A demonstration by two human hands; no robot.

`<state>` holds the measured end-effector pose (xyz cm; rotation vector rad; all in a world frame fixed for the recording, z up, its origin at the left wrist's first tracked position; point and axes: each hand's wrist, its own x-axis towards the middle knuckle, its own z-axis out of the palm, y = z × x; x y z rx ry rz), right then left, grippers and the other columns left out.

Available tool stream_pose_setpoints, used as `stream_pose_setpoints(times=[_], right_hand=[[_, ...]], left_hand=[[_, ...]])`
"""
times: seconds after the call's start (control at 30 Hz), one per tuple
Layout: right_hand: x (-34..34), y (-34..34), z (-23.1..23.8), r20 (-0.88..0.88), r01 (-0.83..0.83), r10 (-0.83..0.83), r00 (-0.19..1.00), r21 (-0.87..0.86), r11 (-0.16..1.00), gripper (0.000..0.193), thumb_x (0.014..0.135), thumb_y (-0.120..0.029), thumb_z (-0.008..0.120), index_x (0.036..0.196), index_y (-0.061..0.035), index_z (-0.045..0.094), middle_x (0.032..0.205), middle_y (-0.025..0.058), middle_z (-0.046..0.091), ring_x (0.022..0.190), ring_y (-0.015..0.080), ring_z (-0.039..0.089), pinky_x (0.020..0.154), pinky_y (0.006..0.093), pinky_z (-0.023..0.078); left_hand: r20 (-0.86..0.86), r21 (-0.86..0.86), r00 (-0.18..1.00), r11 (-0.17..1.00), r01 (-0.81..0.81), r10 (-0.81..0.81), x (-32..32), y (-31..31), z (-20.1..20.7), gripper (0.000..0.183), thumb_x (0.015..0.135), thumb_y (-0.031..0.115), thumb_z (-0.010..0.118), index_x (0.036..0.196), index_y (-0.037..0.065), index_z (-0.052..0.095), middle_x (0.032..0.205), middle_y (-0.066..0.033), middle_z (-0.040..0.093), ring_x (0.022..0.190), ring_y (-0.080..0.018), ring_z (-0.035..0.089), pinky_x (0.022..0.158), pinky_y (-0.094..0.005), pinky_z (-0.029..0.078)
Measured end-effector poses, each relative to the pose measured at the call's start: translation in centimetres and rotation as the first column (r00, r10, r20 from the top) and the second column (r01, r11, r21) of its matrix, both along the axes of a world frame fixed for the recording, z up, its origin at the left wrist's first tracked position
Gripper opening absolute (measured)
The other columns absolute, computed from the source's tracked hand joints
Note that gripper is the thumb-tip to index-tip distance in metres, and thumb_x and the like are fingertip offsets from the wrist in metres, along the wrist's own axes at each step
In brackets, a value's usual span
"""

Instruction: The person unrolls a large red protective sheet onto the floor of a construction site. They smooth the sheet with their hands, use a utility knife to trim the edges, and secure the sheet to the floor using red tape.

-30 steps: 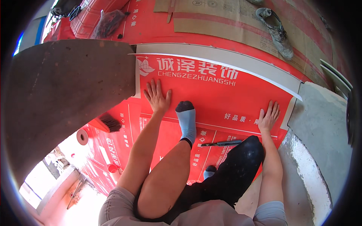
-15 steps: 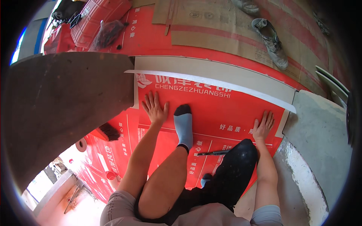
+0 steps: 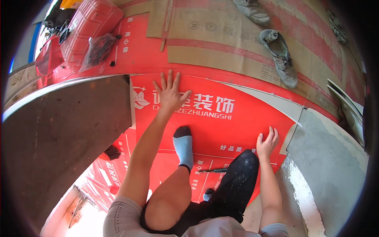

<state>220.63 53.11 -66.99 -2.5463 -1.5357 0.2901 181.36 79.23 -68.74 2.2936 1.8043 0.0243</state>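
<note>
Red sheet (image 3: 205, 132) in the head view lies across the floor between a dark wall end (image 3: 71, 126) on the left and a grey wall (image 3: 327, 146) on the right. Its far edge runs flat at the left; toward the far right corner it bends away, baring a pale strip (image 3: 266, 96), and the corner's tip shows a white edge.

The left hand (image 3: 171, 94) is on the sheet near its far left corner, fingers spread apart, clamped on nothing. The right hand (image 3: 267, 143) is above the near right part, fingers loosely bent and apart; whether it touches the sheet, I cannot tell.

A socked foot (image 3: 183, 145) stands at the sheet's near edge, left of the dark-clad knee (image 3: 241, 168). Just beside that knee a slim dark tool (image 3: 213, 170) lies on the red floor covering (image 3: 166, 170).

Beyond the far edge are brown cardboard (image 3: 221, 45), a dusty shoe (image 3: 285, 71) upon it, and a clear bag (image 3: 96, 51) beside a red crate (image 3: 92, 23).
</note>
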Motion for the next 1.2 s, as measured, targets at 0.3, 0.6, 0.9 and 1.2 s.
stream_pose_setpoints(times=[0.3,0.6,0.9,1.2], right_hand=[[4.0,13.4,-2.0,0.143,-0.19,0.181,0.973,0.046,0.981,0.067,0.093,-0.044,0.061,0.149,-0.0113,0.043,0.155,0.0174,0.035,0.146,0.0384,0.028,0.119,0.056,0.02],[9.6,12.4,-4.3,0.143,-0.087,0.067,0.987,0.135,0.987,0.082,0.096,-0.053,0.053,0.15,0.0037,0.03,0.156,0.0237,0.032,0.147,0.04,0.025,0.12,0.0526,0.019],[12.1,11.4,-5.2,0.183,-0.048,0.007,0.983,0.224,0.974,0.079,0.096,-0.049,0.059,0.148,0.0056,0.034,0.151,0.032,0.033,0.141,0.0452,0.032,0.117,0.0522,0.028],[11.8,11.9,-5.9,0.279,-0.149,0.095,0.956,0.182,0.972,0.077,0.1,-0.051,0.049,0.149,0.0044,0.032,0.152,0.0282,0.034,0.143,0.0408,0.032,0.118,0.0492,0.026]], left_hand=[[-0.031,0.018,0.999,0.999,0.039,-0.038,-0.6,-0.1,-1.7,0.096,0.079,0.063,0.068,0.156,0.018,0.033,0.166,-0.0095,0.017,0.153,-0.0386,0.006,0.115,-0.0675,-0.003],[0.017,0.064,0.998,0.996,0.059,-0.061,-3.9,0.7,-1.9,0.09,0.084,0.056,0.067,0.154,0.009,0.034,0.163,-0.0119,0.026,0.151,-0.0384,0.016,0.12,-0.0578,0.007],[-0.036,0.03,0.995,0.996,-0.087,0.089,-11.4,3.9,-0.2,0.097,0.083,0.052,0.071,0.151,-0.004,0.03,0.158,-0.0245,0.029,0.148,-0.0375,0.023,0.119,-0.051,0.02],[-0.119,0.018,0.983,0.99,-0.136,0.138,-12.4,3.2,0.4,0.098,0.085,0.059,0.066,0.152,-0.002,0.03,0.16,-0.0224,0.025,0.149,-0.0389,0.019,0.12,-0.0527,0.018]])
